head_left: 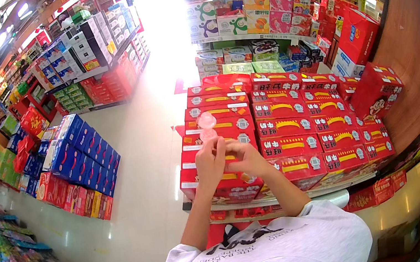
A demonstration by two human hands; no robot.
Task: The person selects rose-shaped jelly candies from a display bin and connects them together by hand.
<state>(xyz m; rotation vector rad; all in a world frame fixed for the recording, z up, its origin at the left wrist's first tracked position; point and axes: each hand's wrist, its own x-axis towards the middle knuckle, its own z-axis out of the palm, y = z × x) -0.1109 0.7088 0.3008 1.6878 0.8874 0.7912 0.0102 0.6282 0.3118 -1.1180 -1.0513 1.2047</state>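
Note:
A pale pink, see-through thing with two rounded lobes (206,121) stands up from the fingers of my left hand (208,160); its exact kind cannot be told. The fingers of that hand are pinched around its lower end. Close against it, my right hand (244,157) has its fingers curled in, and what they hold, if anything, is hidden. Both hands are above the left part of a broad stack of red cartons (289,146) with yellow bands and carry handles.
One red carton (376,90) stands higher at the stack's right side. Across the pale tiled floor (133,156), to the left, are stacked blue boxes (81,151). Boxed goods (257,2) fill a shelf behind the cartons. A wooden panel (411,34) rises on the right.

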